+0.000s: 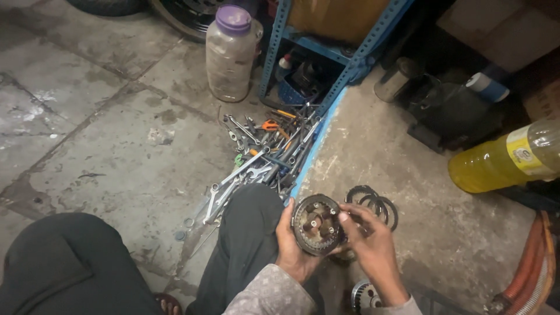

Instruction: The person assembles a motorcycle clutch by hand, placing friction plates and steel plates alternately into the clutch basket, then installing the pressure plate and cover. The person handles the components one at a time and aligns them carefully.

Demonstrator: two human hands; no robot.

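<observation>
Held low above the concrete floor point(420, 192), the round clutch hub point(316, 224) sits clasped in the left hand point(291, 245), whose grip is closed around its rim, while the right hand point(373, 245) pinches its edge, near dark rings point(373, 204) and a pile of wrenches point(262, 157).

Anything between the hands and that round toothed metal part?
Nothing. The left hand cups the round metal part from the side, and the right hand has fingertips on its face. The loose rings lie behind it.
</observation>
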